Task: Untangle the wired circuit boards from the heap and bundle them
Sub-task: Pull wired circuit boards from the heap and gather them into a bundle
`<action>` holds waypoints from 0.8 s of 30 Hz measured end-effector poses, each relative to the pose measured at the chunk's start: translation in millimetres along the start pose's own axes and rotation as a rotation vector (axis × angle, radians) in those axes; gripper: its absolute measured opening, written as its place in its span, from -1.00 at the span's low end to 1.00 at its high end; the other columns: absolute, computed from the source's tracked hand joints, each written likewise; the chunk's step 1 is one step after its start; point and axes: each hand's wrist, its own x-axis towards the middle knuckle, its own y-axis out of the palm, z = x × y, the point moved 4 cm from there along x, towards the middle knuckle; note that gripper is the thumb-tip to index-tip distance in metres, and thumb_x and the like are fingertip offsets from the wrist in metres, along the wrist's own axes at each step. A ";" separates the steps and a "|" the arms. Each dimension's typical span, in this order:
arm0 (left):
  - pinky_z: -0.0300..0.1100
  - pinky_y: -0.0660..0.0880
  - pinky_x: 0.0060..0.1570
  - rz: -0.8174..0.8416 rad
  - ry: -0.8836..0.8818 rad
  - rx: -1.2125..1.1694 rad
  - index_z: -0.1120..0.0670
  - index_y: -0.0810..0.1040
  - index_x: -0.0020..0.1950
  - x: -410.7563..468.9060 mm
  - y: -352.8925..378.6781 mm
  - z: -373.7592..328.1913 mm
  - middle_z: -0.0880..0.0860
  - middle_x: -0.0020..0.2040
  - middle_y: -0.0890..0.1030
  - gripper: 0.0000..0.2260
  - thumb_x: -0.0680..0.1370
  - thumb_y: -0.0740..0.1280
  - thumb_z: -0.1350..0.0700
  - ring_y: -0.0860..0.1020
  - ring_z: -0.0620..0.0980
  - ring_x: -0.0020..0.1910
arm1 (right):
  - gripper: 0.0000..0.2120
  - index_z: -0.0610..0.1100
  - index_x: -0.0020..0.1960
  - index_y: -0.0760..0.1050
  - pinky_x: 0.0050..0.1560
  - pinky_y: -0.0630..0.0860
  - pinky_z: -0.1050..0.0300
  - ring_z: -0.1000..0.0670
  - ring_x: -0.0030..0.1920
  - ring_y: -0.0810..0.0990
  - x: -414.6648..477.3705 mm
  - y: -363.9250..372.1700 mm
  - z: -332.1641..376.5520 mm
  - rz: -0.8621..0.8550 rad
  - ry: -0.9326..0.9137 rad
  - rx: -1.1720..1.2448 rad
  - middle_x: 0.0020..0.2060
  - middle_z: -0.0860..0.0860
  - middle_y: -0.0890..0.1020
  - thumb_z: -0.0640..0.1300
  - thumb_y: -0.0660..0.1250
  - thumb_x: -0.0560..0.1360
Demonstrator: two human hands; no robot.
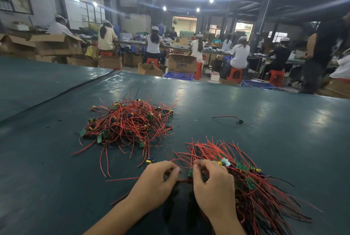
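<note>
A tangled heap (128, 123) of small green circuit boards with red and black wires lies on the dark green table (246, 106), ahead and left of my hands. A sorted bundle (251, 183) of wired boards fans out at the near right. My right hand (212, 187) rests on the bundle's left end, its fingers curled round a green board (191, 172). My left hand (157, 180) sits just left of it, pinching red wires that run across to the bundle.
One loose wired board (239, 120) lies alone to the right of the heap. A small stray component (150, 161) sits near my left hand. Beyond the table's far edge are cardboard boxes (181, 63), red stools and seated workers.
</note>
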 end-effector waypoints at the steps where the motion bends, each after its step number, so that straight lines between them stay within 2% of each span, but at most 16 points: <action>1: -0.26 0.52 -0.08 -0.052 0.015 -0.014 0.04 0.67 -0.02 0.8 -3.0 -1.7 -0.16 -0.14 0.66 -0.86 0.59 0.30 0.10 0.58 -0.26 -0.14 | -0.87 0.13 0.07 0.57 0.04 0.21 0.22 0.16 0.03 0.47 0.0 0.3 -0.3 0.007 -0.003 -0.010 -0.09 0.25 0.55 0.04 0.28 0.57; 3: -0.25 0.52 -0.05 -0.169 0.071 -0.050 0.05 0.67 -0.04 2.0 -11.8 -7.2 -0.18 -0.10 0.66 -0.86 0.58 0.31 0.16 0.59 -0.27 -0.09 | -0.84 0.12 0.10 0.57 0.04 0.20 0.21 0.16 0.06 0.47 -0.4 1.3 0.0 0.018 -0.013 -0.035 -0.05 0.24 0.56 0.05 0.27 0.57; 5: -0.24 0.53 -0.03 -0.271 0.130 -0.093 0.06 0.67 -0.05 2.4 -21.4 -11.5 -0.19 -0.06 0.65 -0.84 0.58 0.28 0.13 0.59 -0.25 -0.02 | -0.80 0.10 0.15 0.57 0.10 0.26 0.19 0.14 0.10 0.48 -0.7 2.0 0.9 0.012 -0.026 -0.052 -0.01 0.22 0.57 0.04 0.29 0.55; 8: -0.12 0.53 -0.02 -0.328 0.247 -0.105 0.08 0.66 -0.13 -1.1 -30.3 -19.7 -0.18 -0.04 0.65 -0.77 0.56 0.23 0.07 0.60 -0.19 -0.01 | -0.62 0.07 0.33 0.48 0.24 0.37 0.13 0.09 0.19 0.48 -1.0 3.7 2.1 0.027 -0.070 -0.017 0.12 0.18 0.55 0.05 0.35 0.53; 11: -0.09 0.46 -0.08 -0.302 0.425 -0.021 0.09 0.62 -0.24 -7.8 -29.4 -33.5 -0.18 -0.10 0.65 -0.79 0.54 0.26 0.11 0.58 -0.18 -0.11 | -0.41 0.02 0.48 0.31 0.28 0.36 0.22 0.10 0.28 0.40 -1.5 6.8 4.6 0.101 -0.134 0.080 0.25 0.14 0.46 0.08 0.38 0.50; 14: -0.08 0.44 -0.15 -0.252 0.531 0.012 0.12 0.59 -0.31 -11.9 -24.2 -41.9 -0.14 -0.15 0.65 -0.77 0.52 0.29 0.12 0.56 -0.13 -0.20 | -0.37 0.00 0.50 0.29 0.29 0.30 0.31 0.13 0.32 0.37 -1.8 11.3 9.3 0.178 -0.174 0.141 0.31 0.14 0.43 0.14 0.27 0.47; 17: -0.02 0.45 -0.24 -0.219 0.523 -0.006 0.12 0.59 -0.33 -12.1 -23.1 -43.3 -0.11 -0.19 0.65 -0.75 0.53 0.30 0.11 0.54 -0.10 -0.26 | -0.42 -0.02 0.47 0.34 0.26 0.42 0.17 0.10 0.29 0.43 -2.6 14.8 9.8 0.206 -0.180 0.167 0.29 0.13 0.46 0.12 0.22 0.48; 20: -0.03 0.45 -0.28 -0.195 0.492 -0.104 0.13 0.56 -0.37 -12.1 -24.5 -41.7 -0.10 -0.25 0.63 -0.72 0.54 0.30 0.12 0.53 -0.07 -0.31 | -0.46 0.03 0.49 0.29 0.12 0.54 0.02 0.07 0.20 0.49 -1.9 13.5 6.6 0.169 -0.129 0.236 0.29 0.14 0.43 0.03 0.29 0.54; 22: -0.05 0.46 -0.34 -0.148 0.463 -0.206 0.16 0.54 -0.38 -12.8 -23.2 -39.5 -0.03 -0.30 0.60 -0.69 0.56 0.31 0.11 0.54 -0.02 -0.34 | -0.46 0.09 0.51 0.24 0.10 0.55 0.04 0.15 0.18 0.48 -1.7 12.8 6.9 0.166 -0.132 0.258 0.26 0.20 0.40 0.04 0.29 0.56; 24: -0.05 0.45 -0.39 -0.101 0.454 -0.248 0.17 0.55 -0.37 -14.2 -20.8 -39.9 0.02 -0.34 0.58 -0.65 0.58 0.29 0.06 0.54 0.03 -0.37 | -0.51 0.09 0.49 0.28 0.11 0.54 0.07 0.20 0.18 0.46 -2.3 13.6 8.6 0.188 -0.154 0.259 0.23 0.23 0.41 0.06 0.27 0.58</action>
